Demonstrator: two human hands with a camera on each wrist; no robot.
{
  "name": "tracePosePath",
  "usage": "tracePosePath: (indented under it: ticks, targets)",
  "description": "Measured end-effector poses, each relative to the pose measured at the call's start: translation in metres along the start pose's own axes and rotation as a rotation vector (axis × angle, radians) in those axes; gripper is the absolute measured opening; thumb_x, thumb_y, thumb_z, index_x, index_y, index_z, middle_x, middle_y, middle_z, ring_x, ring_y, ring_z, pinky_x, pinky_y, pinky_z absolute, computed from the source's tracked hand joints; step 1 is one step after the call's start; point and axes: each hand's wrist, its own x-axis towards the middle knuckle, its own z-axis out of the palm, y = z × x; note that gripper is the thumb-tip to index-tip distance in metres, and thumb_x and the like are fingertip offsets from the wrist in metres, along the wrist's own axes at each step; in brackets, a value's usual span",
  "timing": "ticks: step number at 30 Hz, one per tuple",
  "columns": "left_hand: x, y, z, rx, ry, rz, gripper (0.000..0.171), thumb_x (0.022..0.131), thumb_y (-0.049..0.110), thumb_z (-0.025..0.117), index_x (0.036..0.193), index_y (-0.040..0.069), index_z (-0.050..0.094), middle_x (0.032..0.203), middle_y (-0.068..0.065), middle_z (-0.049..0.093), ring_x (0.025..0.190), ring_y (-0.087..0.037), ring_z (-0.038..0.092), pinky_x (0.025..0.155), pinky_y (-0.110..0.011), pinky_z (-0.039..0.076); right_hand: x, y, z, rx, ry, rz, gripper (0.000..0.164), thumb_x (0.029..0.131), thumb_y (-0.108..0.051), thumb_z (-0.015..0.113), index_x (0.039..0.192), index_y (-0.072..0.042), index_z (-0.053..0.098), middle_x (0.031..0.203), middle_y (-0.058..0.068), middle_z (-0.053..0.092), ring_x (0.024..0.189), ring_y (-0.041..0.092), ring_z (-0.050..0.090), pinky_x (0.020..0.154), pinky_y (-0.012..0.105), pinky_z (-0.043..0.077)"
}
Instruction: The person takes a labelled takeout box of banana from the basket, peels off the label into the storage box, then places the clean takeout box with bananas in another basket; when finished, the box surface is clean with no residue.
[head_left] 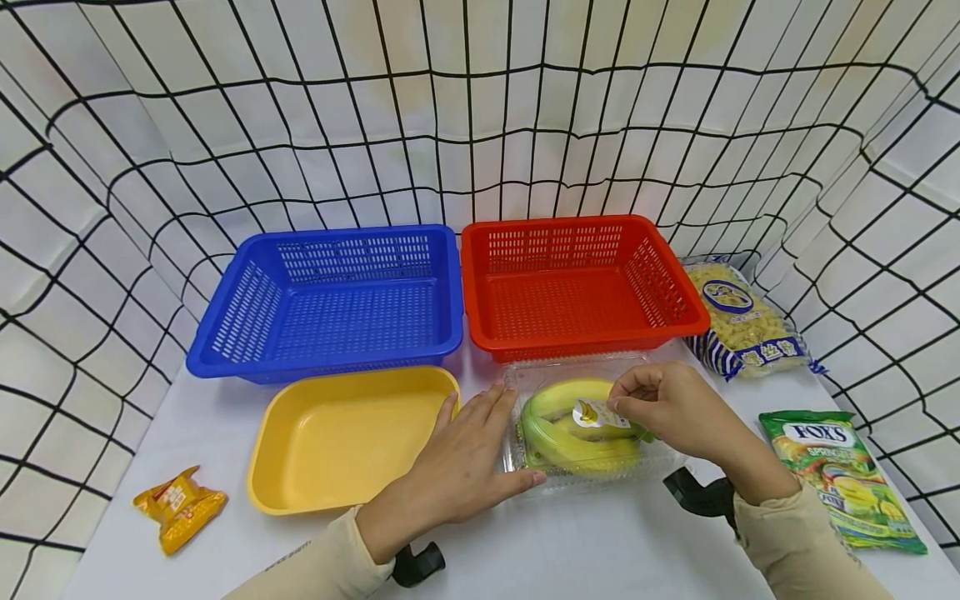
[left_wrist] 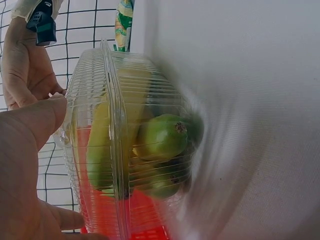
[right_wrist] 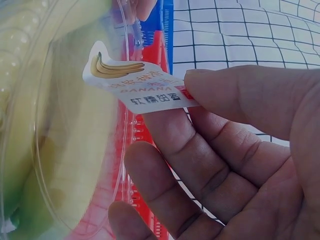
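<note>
A clear plastic clamshell box (head_left: 536,373) with bananas (head_left: 585,454) inside rests on the white table. My right hand (head_left: 678,408) pinches one end of a white banana label (head_left: 596,414) between thumb and index finger, over the lid. In the right wrist view the label (right_wrist: 135,82) stands tilted, with a banana picture and printing on it. My left hand (head_left: 461,462) lies with fingers extended along the box's left side, thumb at its front edge. From the left wrist, the green tips of the bananas (left_wrist: 162,136) show through the box wall.
A blue basket (head_left: 352,362) and a red basket (head_left: 592,343) stand behind. Left of the box is a yellow tub (head_left: 258,467), with an orange snack packet (head_left: 180,508) beyond. On the right lie a noodle bag (head_left: 746,321) and a green FOX'S bag (head_left: 843,479). Black netting surrounds the table.
</note>
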Motion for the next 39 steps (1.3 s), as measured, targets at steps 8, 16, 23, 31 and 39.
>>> tracePosePath:
  ticks: [8, 16, 23, 31, 39]
  targets:
    - [-0.001, 0.000, -0.001, 0.004, 0.001, 0.000, 0.104, 0.088, 0.071, 0.067, 0.160, 0.002, 0.036, 0.165, -0.018, 0.039, 0.150, -0.035, 0.040, 0.123, -0.069, 0.017, 0.000, -0.002, 0.000, 0.002, 0.002, -0.003, 0.005, 0.095, -0.010, 0.073, 0.092, -0.010, 0.076, 0.078, 0.000, 0.068, 0.067, 0.014, 0.055, 0.053, 0.025, 0.048]
    - [-0.001, 0.000, -0.001, 0.011, 0.009, 0.006, 0.105, 0.088, 0.071, 0.067, 0.160, 0.002, 0.036, 0.164, -0.017, 0.040, 0.150, -0.034, 0.040, 0.123, -0.069, 0.018, -0.001, -0.003, 0.000, 0.004, 0.004, -0.011, 0.005, 0.095, -0.009, 0.073, 0.090, -0.010, 0.075, 0.077, 0.000, 0.067, 0.068, 0.013, 0.055, 0.055, 0.024, 0.047]
    - [-0.002, 0.000, -0.001, 0.015, 0.010, 0.004, 0.105, 0.088, 0.071, 0.068, 0.160, 0.002, 0.036, 0.164, -0.017, 0.040, 0.150, -0.034, 0.040, 0.123, -0.068, 0.018, -0.001, -0.004, 0.000, 0.013, -0.001, -0.014, 0.005, 0.095, -0.009, 0.073, 0.090, -0.010, 0.075, 0.076, -0.001, 0.067, 0.067, 0.012, 0.055, 0.054, 0.024, 0.047]
    - [-0.001, 0.000, -0.001, 0.016, 0.010, 0.005, 0.105, 0.087, 0.072, 0.067, 0.160, 0.002, 0.036, 0.164, -0.017, 0.040, 0.150, -0.034, 0.041, 0.122, -0.069, 0.018, -0.002, -0.007, -0.001, 0.021, -0.005, -0.012, 0.005, 0.095, -0.011, 0.073, 0.091, -0.011, 0.075, 0.081, -0.001, 0.070, 0.075, 0.015, 0.058, 0.060, 0.024, 0.050]
    - [-0.001, 0.000, 0.000, 0.016, 0.006, 0.005, 0.105, 0.088, 0.072, 0.066, 0.161, 0.003, 0.035, 0.165, -0.017, 0.039, 0.150, -0.034, 0.040, 0.123, -0.069, 0.018, -0.004, -0.011, 0.000, 0.028, -0.007, -0.026, 0.004, 0.095, -0.012, 0.074, 0.092, -0.011, 0.076, 0.085, -0.002, 0.073, 0.080, 0.016, 0.064, 0.068, 0.024, 0.056]
